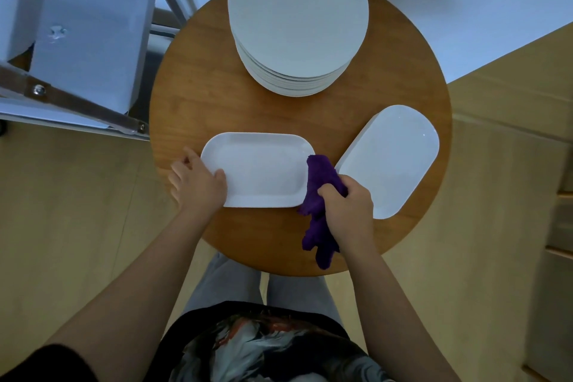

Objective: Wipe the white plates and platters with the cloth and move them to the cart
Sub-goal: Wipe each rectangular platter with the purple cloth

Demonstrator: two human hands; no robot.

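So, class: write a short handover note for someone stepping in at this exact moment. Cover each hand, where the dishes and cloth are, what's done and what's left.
Left hand grips the left edge of the white rectangular platter lying on the round wooden table.
Right hand holds the bunched purple cloth at that platter's right edge.
A stack of white rectangular platters sits to the right; a stack of round white plates sits at the far side.
The metal cart stands to the left.
Done: cannot tell.
Left: wipe this platter, then the rest, moving each onto the cart.
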